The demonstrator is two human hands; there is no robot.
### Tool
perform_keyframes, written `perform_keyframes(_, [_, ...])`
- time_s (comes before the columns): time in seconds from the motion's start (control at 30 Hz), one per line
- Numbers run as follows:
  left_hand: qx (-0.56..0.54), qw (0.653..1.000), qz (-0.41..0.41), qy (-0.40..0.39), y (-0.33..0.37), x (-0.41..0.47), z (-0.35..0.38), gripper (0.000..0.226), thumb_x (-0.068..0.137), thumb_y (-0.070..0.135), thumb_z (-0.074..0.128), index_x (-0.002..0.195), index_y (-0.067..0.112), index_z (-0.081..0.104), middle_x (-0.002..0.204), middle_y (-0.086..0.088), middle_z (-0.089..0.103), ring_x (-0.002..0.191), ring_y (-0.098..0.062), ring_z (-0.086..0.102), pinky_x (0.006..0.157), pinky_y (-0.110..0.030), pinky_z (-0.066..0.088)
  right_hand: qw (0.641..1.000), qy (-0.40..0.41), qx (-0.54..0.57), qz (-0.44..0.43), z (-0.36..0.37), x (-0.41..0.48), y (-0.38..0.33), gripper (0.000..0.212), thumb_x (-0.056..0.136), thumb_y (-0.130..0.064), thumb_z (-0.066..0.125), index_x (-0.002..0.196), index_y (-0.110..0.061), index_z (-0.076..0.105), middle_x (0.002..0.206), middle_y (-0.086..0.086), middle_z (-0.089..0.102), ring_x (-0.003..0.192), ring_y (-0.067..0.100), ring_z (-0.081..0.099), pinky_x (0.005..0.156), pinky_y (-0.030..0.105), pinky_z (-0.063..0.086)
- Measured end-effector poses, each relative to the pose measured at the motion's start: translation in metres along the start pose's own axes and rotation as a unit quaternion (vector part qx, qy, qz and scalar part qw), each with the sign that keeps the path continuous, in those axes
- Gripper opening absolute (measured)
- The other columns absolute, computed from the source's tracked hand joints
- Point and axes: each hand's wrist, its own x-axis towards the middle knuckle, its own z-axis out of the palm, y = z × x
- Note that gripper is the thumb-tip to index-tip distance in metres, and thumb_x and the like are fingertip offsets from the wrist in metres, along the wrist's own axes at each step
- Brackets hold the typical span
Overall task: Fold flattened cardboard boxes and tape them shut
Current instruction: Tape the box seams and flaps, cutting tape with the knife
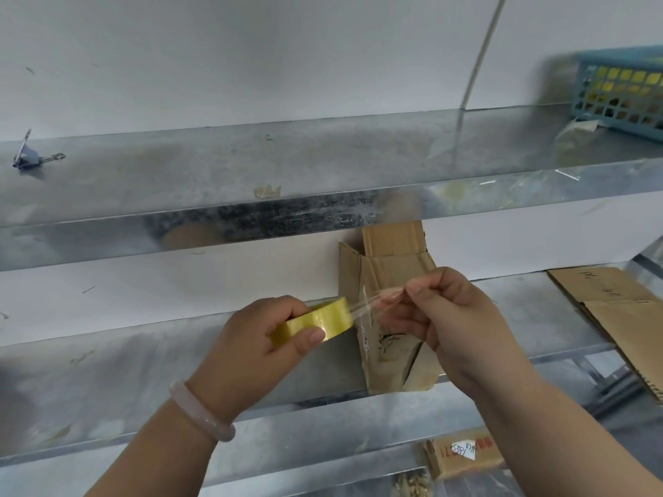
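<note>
Left hand (pixel 258 338): fingers curled round the tape roll (pixel 312 322), thumb pressed on its near rim, holding it edge-up in front of the middle shelf (pixel 143 371).
Right hand (pixel 452 317): thumb and forefinger pinch the free end of the tape strip (pixel 376 300), and the other fingers are loosely bent behind.
Tape strip: short, clear and drawn taut between roll and pinch. It looks creased near the fingers.
Cardboard box (pixel 391 267): stands upright on the middle shelf just behind the hands, top flaps open, bottom flaps folded but gaping. Neither hand touches it.
Handling, box (judgement): light, thin corrugated board. It is stiff along the flutes but weak at the creases and easy to tip or crush, so best steadied by a side panel near a corner, not by a flap.
Handling, tape (judgement): thin film, sticky on one side, prone to folding onto itself or onto skin. Hold it only at the very end and keep it under tension.
Flattened cardboard (pixel 617 310): lies on the same shelf, well to the right.
Surface: galvanised metal shelves, smooth and dull, with scraps of old tape stuck on. The box may slide when pressed.
Upper shelf (pixel 251 166): blue basket (pixel 624 87) at far right.
Room: plain white wall (pixel 251 48) behind, with a lower shelf holding a small labelled carton (pixel 462 453).
</note>
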Motion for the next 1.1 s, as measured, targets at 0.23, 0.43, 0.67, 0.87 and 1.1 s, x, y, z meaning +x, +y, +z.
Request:
perform_keyframes(0.23, [0.236, 0.969, 0.023, 0.069, 0.008, 0.0, 0.007, 0.059, 0.083, 0.079, 0.026, 0.067, 0.032, 0.055, 0.05, 0.011, 0.046, 0.051, -0.007, 0.045, 0.052, -0.027, 0.04, 0.999, 0.017, 0.045, 0.014, -0.026, -0.008, -0.009, 0.02, 0.1, -0.001, 0.044, 0.082, -0.004, 0.053, 0.074, 0.015, 0.071, 0.073, 0.026, 0.073, 0.072, 0.041, 0.062])
perform_keyframes(0.43, [0.111, 0.992, 0.023, 0.049, 0.02, -0.001, 0.029, 0.048, 0.086, 0.075, 0.034, 0.08, 0.033, 0.058, 0.065, 0.014, 0.052, 0.066, -0.007, 0.049, 0.07, -0.038, 0.046, 0.988, 0.049, 0.129, 0.062, -0.064, -0.002, -0.016, 0.02, 0.1, -0.003, 0.046, 0.081, -0.003, 0.053, 0.064, 0.012, 0.065, 0.06, 0.022, 0.068, 0.071, 0.045, 0.061])
perform_keyframes(0.67, [0.32, 0.943, 0.058, 0.074, 0.028, 0.005, 0.047, 0.055, 0.089, 0.07, 0.029, 0.079, 0.029, 0.064, 0.063, 0.013, 0.057, 0.061, -0.013, 0.052, 0.071, -0.03, 0.032, 0.988, 0.086, 0.118, 0.038, -0.088, 0.003, -0.006, 0.023, 0.102, -0.006, 0.045, 0.08, -0.006, 0.054, 0.067, 0.011, 0.067, 0.062, 0.021, 0.068, 0.06, 0.032, 0.06])
perform_keyframes(0.87, [0.311, 0.947, 0.069, 0.042, 0.027, 0.007, 0.055, 0.038, 0.094, 0.056, 0.033, 0.093, 0.034, 0.063, 0.073, 0.015, 0.06, 0.069, -0.013, 0.055, 0.077, -0.035, 0.033, 0.985, 0.113, 0.12, 0.049, -0.101, 0.008, 0.004, 0.017, 0.102, -0.005, 0.045, 0.087, -0.006, 0.053, 0.07, 0.012, 0.066, 0.064, 0.022, 0.069, 0.059, 0.032, 0.059])
perform_keyframes(1.1, [0.361, 0.929, 0.042, 0.069, 0.019, 0.017, 0.065, 0.054, 0.082, 0.073, 0.04, 0.078, 0.028, 0.069, 0.064, 0.009, 0.063, 0.062, -0.016, 0.058, 0.076, -0.035, 0.036, 0.981, 0.134, 0.121, 0.064, -0.108, 0.012, 0.017, 0.017, 0.103, -0.006, 0.044, 0.088, -0.006, 0.053, 0.068, 0.011, 0.066, 0.068, 0.023, 0.069, 0.062, 0.032, 0.06])
